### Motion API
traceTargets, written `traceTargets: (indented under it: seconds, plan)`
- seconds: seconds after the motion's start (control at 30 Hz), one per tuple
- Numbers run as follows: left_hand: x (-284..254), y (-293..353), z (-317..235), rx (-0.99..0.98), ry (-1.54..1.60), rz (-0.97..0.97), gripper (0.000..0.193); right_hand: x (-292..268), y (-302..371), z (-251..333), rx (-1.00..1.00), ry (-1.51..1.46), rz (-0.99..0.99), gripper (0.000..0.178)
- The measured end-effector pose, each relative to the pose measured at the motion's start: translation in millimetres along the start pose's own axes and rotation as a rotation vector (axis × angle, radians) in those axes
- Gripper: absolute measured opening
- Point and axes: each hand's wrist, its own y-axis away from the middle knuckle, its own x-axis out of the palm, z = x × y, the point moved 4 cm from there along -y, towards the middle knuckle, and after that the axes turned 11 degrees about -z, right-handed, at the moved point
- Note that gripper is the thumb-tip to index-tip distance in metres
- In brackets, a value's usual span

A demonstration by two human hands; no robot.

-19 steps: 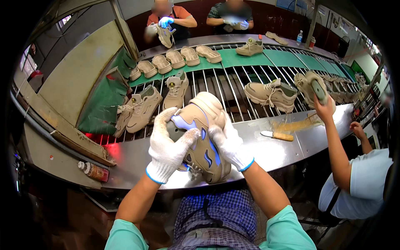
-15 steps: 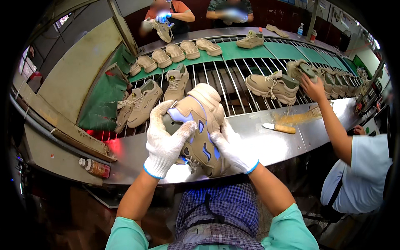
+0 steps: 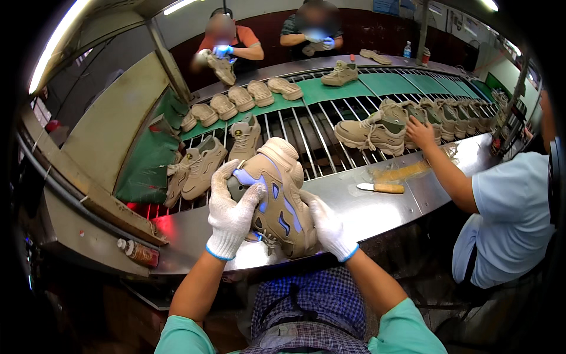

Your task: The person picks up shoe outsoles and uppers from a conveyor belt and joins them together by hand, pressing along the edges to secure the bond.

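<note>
Well, forearms [image 3: 199, 283] aslant, left hand [image 3: 229, 213] and right hand [image 3: 328, 227], fingers [image 3: 225, 170] around a tan shoe [image 3: 272, 207].

My white-gloved left hand [image 3: 227, 215] grips the shoe [image 3: 282, 203] from its left side, fingers [image 3: 224, 172] raised along its edge and thumb [image 3: 254, 193] angled across it. My right hand [image 3: 328, 223], gloved to match, clasps the shoe's right side. Below the shoe, my bare left forearm [image 3: 198, 289] and right forearm [image 3: 376, 283] slant inward toward it from wide-set green sleeves [image 3: 184, 335].
</note>
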Motion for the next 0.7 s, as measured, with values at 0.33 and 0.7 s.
traceTargets:
  seconds: [0.33,0.7]
  plan:
    - [-23.1,16.5,-28.6,0.315,-0.098,-0.092,0.055,15.9,9.6,47.2,-0.238,0.220,-0.031,0.064]
    - [-5.1,65.6,-71.0,0.511,-0.340,0.206,0.080,-19.5,-5.8,136.6,-0.293,0.071,-0.287,0.041]
